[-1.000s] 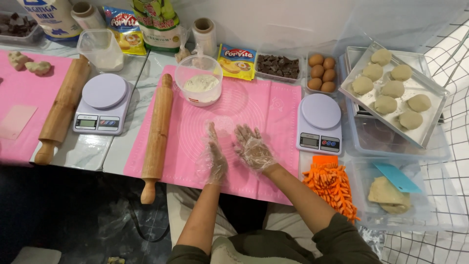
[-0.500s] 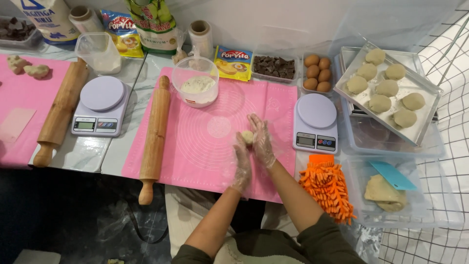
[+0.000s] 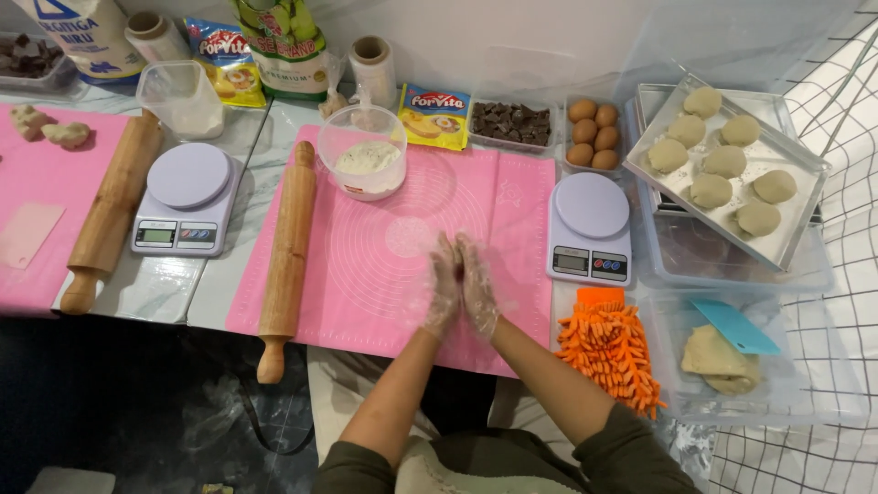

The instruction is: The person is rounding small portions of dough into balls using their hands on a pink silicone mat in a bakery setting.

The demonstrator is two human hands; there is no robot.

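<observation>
Head view: the left hand point(image 3: 445, 285) and right hand point(image 3: 477, 285), both gloved, are pressing palm to palm over the pink mat point(image 3: 384, 247); whatever lies between them is hidden. Two rolling pins point(image 3: 286, 247) are lying at nine o'clock, two scales point(image 3: 591, 229) flanking. A tray point(image 3: 794, 240) at two o'clock is holding seven dough balls point(image 3: 724, 162); a bowl point(image 3: 368, 151) at eleven o'clock is holding white flour.

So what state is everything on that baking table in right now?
Left hand: gloved, pressed palm to palm with right hand, also gloved.
Bowl: partly filled with white stuff.
Rolling pin: lying flat, untouched.
Tray: tilted, carrying dough balls.
Scale: platform bare.
Egg tub: full.
</observation>
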